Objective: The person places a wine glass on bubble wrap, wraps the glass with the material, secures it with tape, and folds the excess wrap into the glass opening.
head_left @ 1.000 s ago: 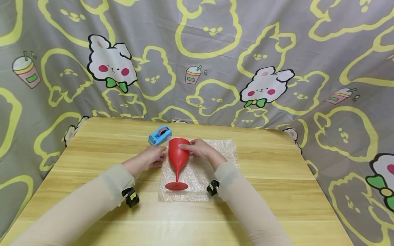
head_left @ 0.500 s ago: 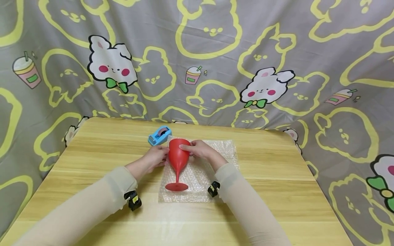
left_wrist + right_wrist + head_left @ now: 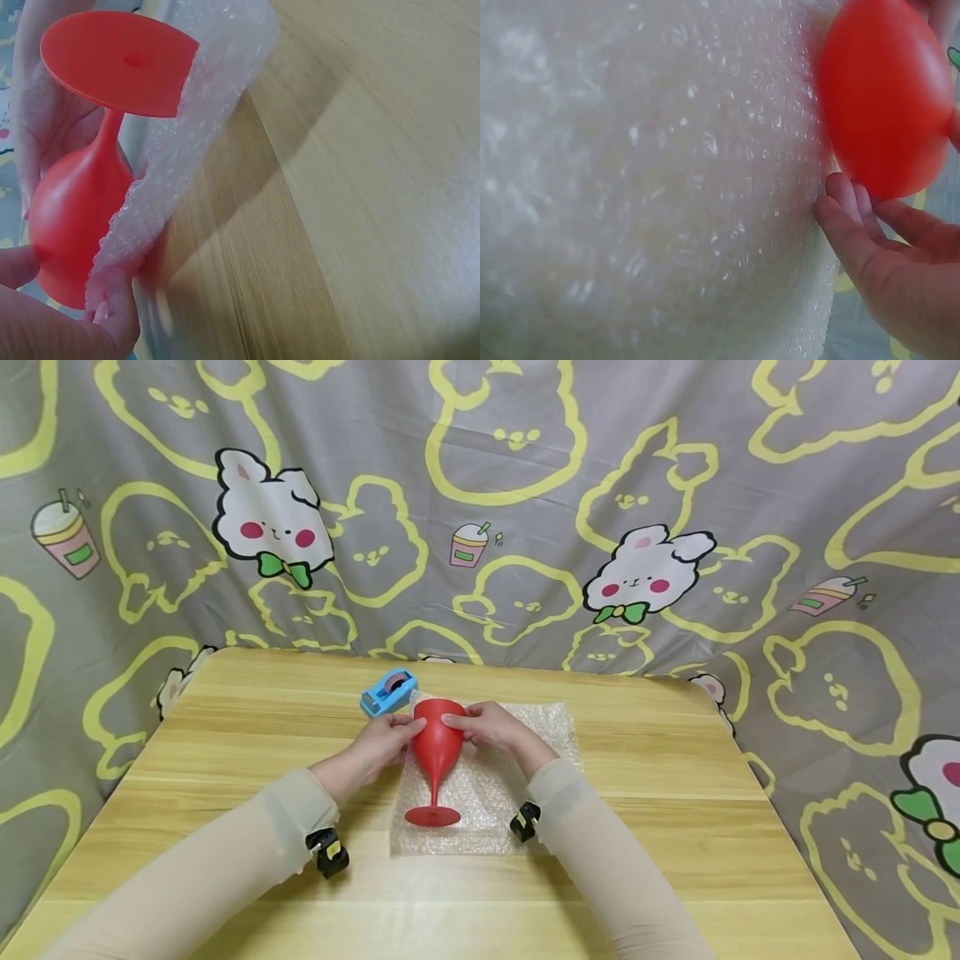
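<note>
A red wine glass lies on a sheet of bubble wrap, its foot toward me and its rim away. My left hand has its thumb on the left side of the bowl. In the left wrist view, its fingers press the bubble wrap's edge against the wine glass. From the right, my right hand holds the bowl, thumb on top. The right wrist view shows its fingers beside the bowl, close to the wrap. Some fingertips under the glass are hidden.
A blue tape dispenser with a roll of tape stands just behind my left hand. All of this is on a wood-grain table. A patterned grey curtain hangs along its back and sides.
My left hand has moved right, from beside the wrap's left edge to the glass, and its thumb now lies on the bowl. The wrap's left edge has lifted slightly. My right hand keeps its hold.
</note>
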{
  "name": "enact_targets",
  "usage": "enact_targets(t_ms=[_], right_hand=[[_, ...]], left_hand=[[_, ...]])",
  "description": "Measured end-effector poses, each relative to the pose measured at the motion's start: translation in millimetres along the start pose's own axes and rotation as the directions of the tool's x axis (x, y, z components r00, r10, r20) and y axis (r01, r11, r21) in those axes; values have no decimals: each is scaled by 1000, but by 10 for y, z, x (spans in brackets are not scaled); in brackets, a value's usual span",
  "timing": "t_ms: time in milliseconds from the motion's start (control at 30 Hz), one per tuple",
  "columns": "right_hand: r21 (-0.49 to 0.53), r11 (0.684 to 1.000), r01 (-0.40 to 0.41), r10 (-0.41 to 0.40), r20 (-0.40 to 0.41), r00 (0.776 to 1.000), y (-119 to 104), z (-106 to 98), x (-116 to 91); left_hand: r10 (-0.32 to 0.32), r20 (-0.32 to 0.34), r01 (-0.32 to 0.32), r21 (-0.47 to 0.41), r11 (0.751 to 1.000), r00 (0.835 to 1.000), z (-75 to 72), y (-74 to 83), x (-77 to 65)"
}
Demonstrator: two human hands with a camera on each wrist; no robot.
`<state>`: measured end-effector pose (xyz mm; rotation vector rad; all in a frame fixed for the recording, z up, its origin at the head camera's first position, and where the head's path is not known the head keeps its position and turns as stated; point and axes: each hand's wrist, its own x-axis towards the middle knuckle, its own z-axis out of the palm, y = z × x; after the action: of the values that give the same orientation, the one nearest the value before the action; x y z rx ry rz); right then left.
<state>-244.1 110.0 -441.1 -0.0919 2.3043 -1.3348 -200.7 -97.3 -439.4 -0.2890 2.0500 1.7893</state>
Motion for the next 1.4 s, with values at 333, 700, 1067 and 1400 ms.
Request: enact_targets(t_ms=[333,700,1067,1400], right_hand=[[-36,999,-27,22,-146,989,12,-12,-12],[-95,994,-50,24,-256,966,-55,-15,-114],[-111,993,-41,11,-263,965,-70,-78,-195],[-87,996,-7,-10,-192,981,-9,-154,-208]], left_hand=[[65,-35,-64,10,998,997,76,6,-42],[122,-96,-115,78,990,988,108,12,-55],[219,-154,-207,93,974,963,134,-13,-39],[258,-146,-255,41,966,955,156,-57,4]])
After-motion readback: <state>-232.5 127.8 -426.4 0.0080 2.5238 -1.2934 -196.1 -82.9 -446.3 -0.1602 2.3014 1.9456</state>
